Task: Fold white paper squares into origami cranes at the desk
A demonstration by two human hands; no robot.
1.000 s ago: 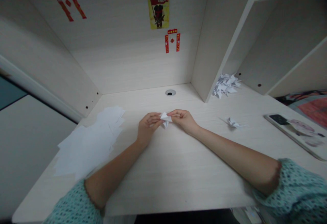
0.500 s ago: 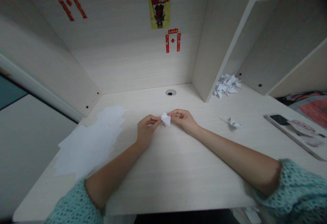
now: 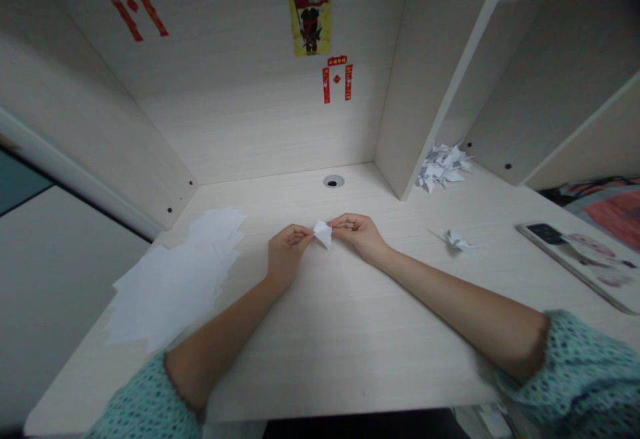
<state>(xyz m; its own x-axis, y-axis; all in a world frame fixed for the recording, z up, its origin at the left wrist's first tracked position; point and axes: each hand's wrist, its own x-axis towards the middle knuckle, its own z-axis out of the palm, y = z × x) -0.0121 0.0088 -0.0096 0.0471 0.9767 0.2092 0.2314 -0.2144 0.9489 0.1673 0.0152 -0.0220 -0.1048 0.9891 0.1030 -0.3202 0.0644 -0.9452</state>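
Note:
A small folded white paper (image 3: 323, 233) is held just above the middle of the desk. My left hand (image 3: 289, 252) pinches its left corner between thumb and fingers. On the opposite side, my right hand (image 3: 361, 233) grips the right edge with closed fingertips. The exact folds are too small to make out. To the right of my right hand lies a folded paper crane (image 3: 456, 241) with thin pointed ends. Left of my left hand, flat white paper sheets (image 3: 175, 279) are spread in an overlapping pile.
A heap of folded white paper pieces (image 3: 443, 165) sits behind the upright divider (image 3: 425, 92). At the right lies a phone (image 3: 580, 259) in a patterned case, near a coloured cloth (image 3: 610, 215). The desk (image 3: 320, 352) has a round cable hole (image 3: 333, 181) at the back.
The folded paper has turned slightly between my fingertips. Both hands keep their pinch in almost the same place, and the view has shifted very slightly.

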